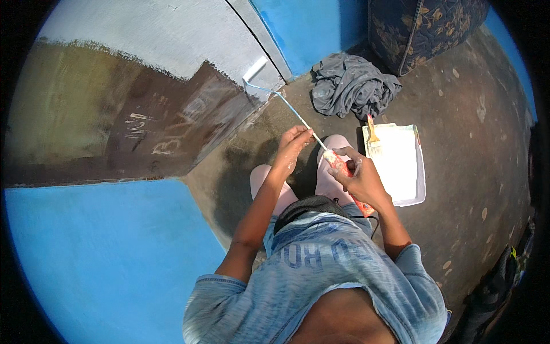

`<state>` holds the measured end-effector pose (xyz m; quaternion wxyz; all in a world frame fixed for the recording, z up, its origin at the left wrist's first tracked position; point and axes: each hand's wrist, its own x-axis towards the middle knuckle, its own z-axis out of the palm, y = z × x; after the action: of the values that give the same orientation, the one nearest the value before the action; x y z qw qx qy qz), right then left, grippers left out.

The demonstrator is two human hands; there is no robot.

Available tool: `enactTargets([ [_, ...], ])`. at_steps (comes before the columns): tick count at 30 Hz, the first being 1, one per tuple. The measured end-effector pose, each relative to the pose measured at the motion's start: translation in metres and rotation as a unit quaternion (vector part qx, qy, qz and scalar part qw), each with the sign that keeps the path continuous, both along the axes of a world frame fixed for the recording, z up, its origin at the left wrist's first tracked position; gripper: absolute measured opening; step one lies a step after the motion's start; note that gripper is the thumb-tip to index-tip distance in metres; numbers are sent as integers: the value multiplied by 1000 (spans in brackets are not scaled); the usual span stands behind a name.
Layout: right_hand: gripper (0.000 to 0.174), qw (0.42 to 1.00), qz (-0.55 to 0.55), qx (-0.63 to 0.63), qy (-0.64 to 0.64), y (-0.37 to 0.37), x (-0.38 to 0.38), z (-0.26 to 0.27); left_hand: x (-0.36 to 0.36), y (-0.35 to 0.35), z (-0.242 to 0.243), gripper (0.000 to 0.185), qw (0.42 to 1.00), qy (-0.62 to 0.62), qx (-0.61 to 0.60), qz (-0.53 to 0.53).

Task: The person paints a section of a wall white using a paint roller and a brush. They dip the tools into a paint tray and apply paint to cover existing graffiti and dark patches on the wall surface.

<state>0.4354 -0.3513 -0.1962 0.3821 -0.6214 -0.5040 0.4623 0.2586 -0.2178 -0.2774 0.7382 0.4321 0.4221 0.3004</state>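
My right hand grips the red, paint-stained handle of a small paint roller. With thumb and fingertips, my left hand pinches the roller's thin metal rod above the handle. The white roller sleeve lies at or close to the lower part of a door-like panel, near its right edge; I cannot tell if it touches. White paint covers the panel's upper part, while the lower part is dark brown and olive with chalky marks. A shallow tray of white paint is on the floor at the right, with a paintbrush resting across its corner.
A crumpled grey cloth lies on the concrete floor beyond the tray. Behind it stands a dark, flower-patterned zipped bag or cushion. Blue walls flank the panel. Dark items lie at the lower right.
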Motion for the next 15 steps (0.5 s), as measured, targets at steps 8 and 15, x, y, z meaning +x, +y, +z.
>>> enactTargets([
  [8, 37, 999, -14, 22, 30, -23, -3, 49, 1, -18, 71, 19, 994, -27, 107, 1],
  [15, 31, 998, -30, 22, 48, -26, -11, 51, 0, -19, 89, 16, 986, -21, 164, 30],
])
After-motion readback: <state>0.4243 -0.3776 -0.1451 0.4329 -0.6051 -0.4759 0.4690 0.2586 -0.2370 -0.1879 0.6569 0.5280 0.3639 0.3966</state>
